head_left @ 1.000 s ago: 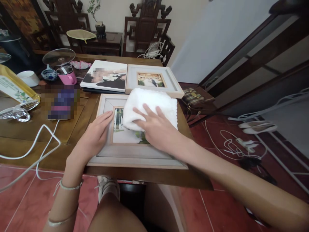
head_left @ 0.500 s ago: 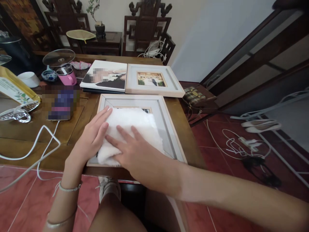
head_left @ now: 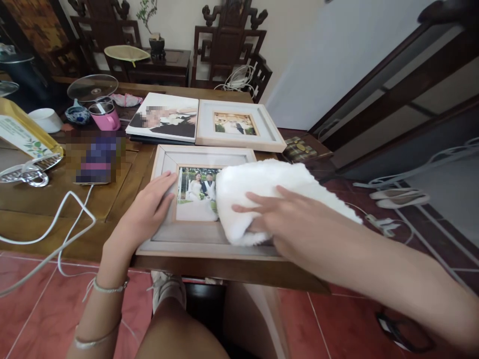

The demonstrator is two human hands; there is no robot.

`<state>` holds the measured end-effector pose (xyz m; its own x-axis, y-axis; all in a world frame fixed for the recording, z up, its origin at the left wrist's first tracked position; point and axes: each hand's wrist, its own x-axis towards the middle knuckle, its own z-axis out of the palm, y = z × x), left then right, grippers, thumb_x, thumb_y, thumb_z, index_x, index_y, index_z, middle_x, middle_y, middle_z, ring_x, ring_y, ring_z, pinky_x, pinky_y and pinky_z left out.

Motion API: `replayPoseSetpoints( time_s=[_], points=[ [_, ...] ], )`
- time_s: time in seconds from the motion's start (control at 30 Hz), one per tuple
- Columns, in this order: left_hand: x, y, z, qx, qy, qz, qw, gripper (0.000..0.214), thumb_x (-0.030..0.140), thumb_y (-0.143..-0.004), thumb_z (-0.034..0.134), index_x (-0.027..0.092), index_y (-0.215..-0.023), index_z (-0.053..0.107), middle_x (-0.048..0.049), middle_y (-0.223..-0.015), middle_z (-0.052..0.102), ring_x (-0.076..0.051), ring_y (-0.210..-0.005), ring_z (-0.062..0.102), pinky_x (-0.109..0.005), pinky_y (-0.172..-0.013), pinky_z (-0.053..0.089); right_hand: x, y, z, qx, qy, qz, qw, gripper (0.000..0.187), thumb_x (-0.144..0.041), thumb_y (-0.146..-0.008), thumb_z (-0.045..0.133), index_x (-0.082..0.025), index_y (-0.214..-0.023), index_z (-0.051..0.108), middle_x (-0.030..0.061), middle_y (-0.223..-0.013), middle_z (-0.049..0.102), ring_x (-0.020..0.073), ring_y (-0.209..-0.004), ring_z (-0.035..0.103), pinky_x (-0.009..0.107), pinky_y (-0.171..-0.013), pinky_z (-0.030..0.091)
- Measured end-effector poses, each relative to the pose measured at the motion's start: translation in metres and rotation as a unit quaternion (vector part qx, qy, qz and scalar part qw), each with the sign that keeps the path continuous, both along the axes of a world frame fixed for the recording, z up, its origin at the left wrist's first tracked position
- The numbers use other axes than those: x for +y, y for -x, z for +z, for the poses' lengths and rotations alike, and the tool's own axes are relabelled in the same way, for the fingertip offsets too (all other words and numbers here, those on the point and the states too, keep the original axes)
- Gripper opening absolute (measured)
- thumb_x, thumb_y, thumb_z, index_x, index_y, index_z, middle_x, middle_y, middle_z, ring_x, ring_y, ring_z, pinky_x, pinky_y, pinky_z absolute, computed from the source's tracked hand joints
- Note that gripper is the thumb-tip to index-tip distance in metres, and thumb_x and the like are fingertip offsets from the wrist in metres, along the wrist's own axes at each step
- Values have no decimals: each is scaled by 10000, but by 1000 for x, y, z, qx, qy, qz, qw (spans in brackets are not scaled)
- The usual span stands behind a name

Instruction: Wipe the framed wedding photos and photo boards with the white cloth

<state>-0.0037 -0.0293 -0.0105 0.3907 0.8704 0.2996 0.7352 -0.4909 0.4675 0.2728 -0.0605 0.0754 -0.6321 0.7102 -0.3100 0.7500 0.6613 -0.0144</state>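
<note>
A photo frame (head_left: 194, 234) with a pale wooden border and a grey mat lies flat near the table's front edge. Inside it is a photo (head_left: 196, 199) of two people outdoors, partly covered on its right. My left hand (head_left: 145, 212) lies along the frame's left border, fingers stretched out. With my right hand (head_left: 288, 214) I hold a fluffy white cloth (head_left: 269, 177) against the frame's right half. The cloth bunches under the fingers and reaches out past the frame's right side; my right thumb is partly hidden in it.
Behind lie a second photo frame (head_left: 267, 122) and a photo album (head_left: 172, 127). At left on the wooden table (head_left: 123, 199) are a phone (head_left: 99, 159), a white cable (head_left: 71, 197), a pink mug (head_left: 107, 117), a hair claw clip (head_left: 32, 172) and a yellow packet (head_left: 28, 129).
My right hand has slid to the right with the white cloth, uncovering the photo's left part. The cloth now spreads beyond the frame's right side. My left hand has stayed on the left border.
</note>
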Motion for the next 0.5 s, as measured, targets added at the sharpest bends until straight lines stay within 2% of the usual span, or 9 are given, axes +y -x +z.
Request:
replayPoseSetpoints(
  time_s=[0.13, 0.27, 0.4, 0.5],
  points=[
    [1, 0, -2, -1, -10, -6, 1000, 462, 277, -1015, 378, 95, -1424, 496, -145, -1471, 528, -258, -1416, 431, -467, -1191, 336, 40, 2, -9, 1, -73, -43, 996, 590, 72, -687, 438, -210, -1112, 733, 55, -1491, 498, 340, -1437, 366, 704, -1097, 326],
    [3, 0, -3, -9, -19, -12, 1000, 447, 261, -1013, 390, 80, -1398, 526, -151, -1452, 546, -252, -1407, 444, -443, -1195, 339, 82, 24, -26, 48, -163, -71, 983, 648, 85, -724, 431, -162, -1284, 646, 98, -1571, 382, 364, -1467, 291, 732, -1114, 257],
    [3, 0, -1, -16, -19, -20, 999, 429, 249, -1007, 403, 73, -1368, 557, -157, -1434, 561, -257, -1385, 469, -452, -1187, 348, 102, 69, -30, 123, -179, 16, 976, 700, 113, -753, 405, -180, -1365, 581, 80, -1601, 337, 358, -1489, 229, 716, -1137, 227],
    [2, -1, 2, -20, -18, -20, 999, 414, 233, -1003, 397, 80, -1339, 582, -159, -1383, 599, -263, -1329, 521, -462, -1157, 390, 103, 102, -27, 131, -149, 74, 977, 612, 99, -817, 383, -163, -1319, 617, 87, -1578, 388, 351, -1490, 227, 696, -1162, 175]
  ],
)
